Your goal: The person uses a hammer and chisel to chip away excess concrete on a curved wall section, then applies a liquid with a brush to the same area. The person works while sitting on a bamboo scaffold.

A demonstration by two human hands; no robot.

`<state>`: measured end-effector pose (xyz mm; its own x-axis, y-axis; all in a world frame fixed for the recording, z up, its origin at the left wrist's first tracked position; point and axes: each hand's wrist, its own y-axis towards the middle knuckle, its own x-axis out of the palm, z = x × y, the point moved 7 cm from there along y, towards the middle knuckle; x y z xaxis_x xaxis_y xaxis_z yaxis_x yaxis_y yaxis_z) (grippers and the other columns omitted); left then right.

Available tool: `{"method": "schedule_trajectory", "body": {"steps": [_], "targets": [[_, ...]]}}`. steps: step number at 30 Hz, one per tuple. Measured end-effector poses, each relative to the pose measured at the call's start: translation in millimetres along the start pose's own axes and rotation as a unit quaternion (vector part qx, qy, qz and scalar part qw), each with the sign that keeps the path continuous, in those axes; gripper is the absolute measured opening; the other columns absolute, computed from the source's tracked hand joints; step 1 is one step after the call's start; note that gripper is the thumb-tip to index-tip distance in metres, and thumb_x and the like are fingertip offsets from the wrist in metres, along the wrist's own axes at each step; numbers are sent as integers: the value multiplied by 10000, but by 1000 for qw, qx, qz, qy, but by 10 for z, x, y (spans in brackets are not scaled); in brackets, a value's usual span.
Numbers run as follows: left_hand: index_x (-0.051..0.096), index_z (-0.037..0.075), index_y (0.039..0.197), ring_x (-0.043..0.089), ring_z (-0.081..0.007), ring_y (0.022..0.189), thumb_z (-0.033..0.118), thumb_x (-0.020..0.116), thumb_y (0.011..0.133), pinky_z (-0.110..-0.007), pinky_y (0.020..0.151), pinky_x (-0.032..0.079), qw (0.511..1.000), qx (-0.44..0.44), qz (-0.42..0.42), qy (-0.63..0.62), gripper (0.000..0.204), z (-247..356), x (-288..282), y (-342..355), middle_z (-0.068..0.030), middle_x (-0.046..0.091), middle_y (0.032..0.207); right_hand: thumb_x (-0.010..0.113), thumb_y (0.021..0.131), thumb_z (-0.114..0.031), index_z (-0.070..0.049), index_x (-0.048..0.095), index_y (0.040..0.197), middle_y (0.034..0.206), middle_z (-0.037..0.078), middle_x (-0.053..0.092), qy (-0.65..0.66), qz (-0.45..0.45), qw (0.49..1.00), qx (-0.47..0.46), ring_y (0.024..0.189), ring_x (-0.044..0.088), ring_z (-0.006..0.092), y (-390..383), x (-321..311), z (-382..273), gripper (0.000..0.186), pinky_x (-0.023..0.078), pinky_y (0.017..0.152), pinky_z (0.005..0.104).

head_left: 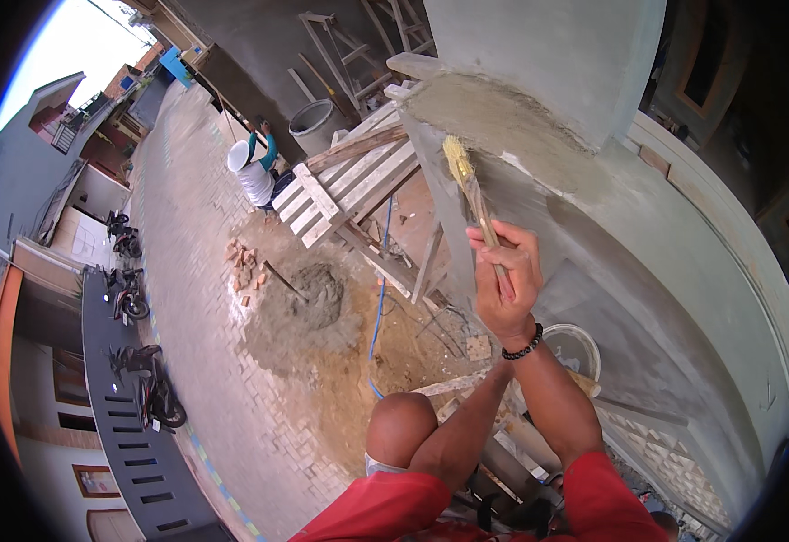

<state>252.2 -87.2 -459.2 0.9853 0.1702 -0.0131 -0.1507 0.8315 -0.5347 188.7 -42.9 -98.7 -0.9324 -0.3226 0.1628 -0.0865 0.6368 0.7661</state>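
My right hand (508,278), with a dark beaded bracelet at the wrist, is closed round the handle of a paintbrush (474,194). Its pale yellow bristles point up and lie against or just in front of the grey plastered ledge (503,117); I cannot tell if they touch. Damp-looking mortar covers the ledge top, at the foot of a pale wall (548,54). My left forearm (467,420) crosses behind my right wrist, which hides the left hand. Beside my right forearm is a round bucket (591,348), partly covered by the arm.
A wooden scaffold (358,181) stands ahead. Below lie a wet mortar heap (318,298), broken bricks (244,262), sand and a blue hose (376,334). Another person in a white helmet (239,156) crouches near a grey tub (313,119). Motorcycles (159,393) line the left side.
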Motion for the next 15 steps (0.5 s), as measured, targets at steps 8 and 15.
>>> {"method": "schedule_trajectory", "body": {"steps": [8,15], "targets": [[541,81,1260,664,-279,714,138,561,773,-361,518,542,1000,-3,7,-13,491,15,1,2,-170,660,988,561,844,91,1,561,903,1029,167,544,-20,-102,995,9,889,670,236,17,242,134,109,523,724,294],[542,82,1259,664,-278,712,140,562,772,-362,520,541,1000,-3,2,-8,490,72,48,26,-169,661,982,630,772,60,-24,582,898,992,193,571,-63,-67,996,6,807,633,310,324,405,445,159,501,690,335]]}}
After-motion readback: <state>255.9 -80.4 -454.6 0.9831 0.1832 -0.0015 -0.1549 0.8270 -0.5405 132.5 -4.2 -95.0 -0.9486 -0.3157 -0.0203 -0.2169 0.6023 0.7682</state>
